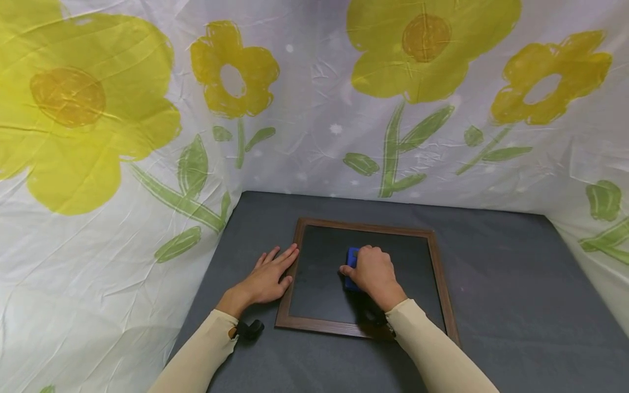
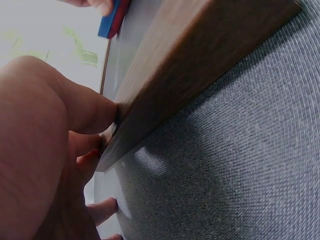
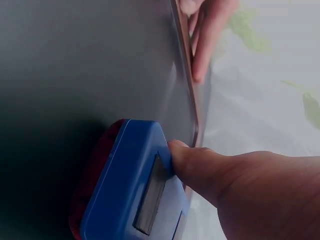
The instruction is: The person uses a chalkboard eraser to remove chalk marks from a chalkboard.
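We are observing a person working at a grey tabletop (image 1: 491, 284) enclosed by a white sheet printed with yellow flowers (image 1: 314, 109). A wood-framed blackboard (image 1: 314, 256) is lying flat on the tabletop, near its middle. The right hand (image 1: 374, 271) is gripping a blue eraser (image 1: 351, 258) with a red pad beneath, fingers (image 3: 200, 165) curled over its body, and is holding it down on the dark writing surface left of centre. The left hand (image 1: 267, 275) is lying flat on the tabletop with fingers straight and relaxed, their tips pressing against the board's left frame rail (image 2: 200, 65), grasping nothing. We are judging the step in hand to be wiping the board while the other hand is steadying it. The surface is appearing clean, though the dim wrist views are leaving faint chalk marks uncertain. Any further stroke is calling for even downward pressure on the pad and a firm brace at the frame, lest the board slide on the cloth. A small black object (image 1: 250, 329) is sitting beside the left sleeve.
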`<state>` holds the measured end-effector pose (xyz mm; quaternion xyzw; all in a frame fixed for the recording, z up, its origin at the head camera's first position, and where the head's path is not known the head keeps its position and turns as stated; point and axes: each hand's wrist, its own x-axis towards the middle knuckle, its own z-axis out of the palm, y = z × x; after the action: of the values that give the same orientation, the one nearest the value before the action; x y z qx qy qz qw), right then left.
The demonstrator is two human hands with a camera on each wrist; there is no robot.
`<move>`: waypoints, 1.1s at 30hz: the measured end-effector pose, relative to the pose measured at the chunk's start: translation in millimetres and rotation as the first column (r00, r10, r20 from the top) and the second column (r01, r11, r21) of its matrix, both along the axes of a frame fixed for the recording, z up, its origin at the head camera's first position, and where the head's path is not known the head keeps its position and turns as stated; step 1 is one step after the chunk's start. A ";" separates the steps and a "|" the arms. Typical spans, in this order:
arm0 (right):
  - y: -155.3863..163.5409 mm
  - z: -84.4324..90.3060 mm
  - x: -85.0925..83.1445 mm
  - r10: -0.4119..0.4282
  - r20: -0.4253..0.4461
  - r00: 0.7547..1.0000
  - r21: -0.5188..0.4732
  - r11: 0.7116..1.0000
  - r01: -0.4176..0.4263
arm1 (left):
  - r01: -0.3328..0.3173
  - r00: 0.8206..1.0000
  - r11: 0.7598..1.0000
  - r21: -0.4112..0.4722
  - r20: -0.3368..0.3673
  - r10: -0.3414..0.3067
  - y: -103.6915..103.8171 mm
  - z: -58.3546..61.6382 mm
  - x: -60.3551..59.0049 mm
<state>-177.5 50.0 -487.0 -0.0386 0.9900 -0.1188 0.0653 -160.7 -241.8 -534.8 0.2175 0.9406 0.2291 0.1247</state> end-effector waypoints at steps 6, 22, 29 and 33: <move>-29.1 1.0 -4.4 0.062 0.008 0.998 0.028 0.998 -0.063 | 0.000 1.000 1.000 -0.005 -0.006 0.000 -1.2 -1.9 -1.1; -86.0 0.7 -8.6 0.177 -0.002 0.984 0.052 0.983 -0.176 | 0.000 1.000 1.000 -0.009 -0.006 0.000 -0.7 -3.2 -0.7; -93.6 -0.6 -10.3 0.181 -0.008 0.983 0.042 0.983 -0.180 | 0.000 1.000 1.000 -0.008 -0.007 0.000 -1.4 -4.2 -1.3; -94.9 -0.3 -10.0 0.179 -0.015 0.984 0.032 0.983 -0.179 | 0.003 1.000 1.000 0.010 -0.023 -0.003 -1.9 -5.9 -2.1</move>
<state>-187.4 -45.0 -487.3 -0.1275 0.9848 -0.0968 0.0674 -162.8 -243.7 -540.7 0.2222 0.9404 0.2311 0.1132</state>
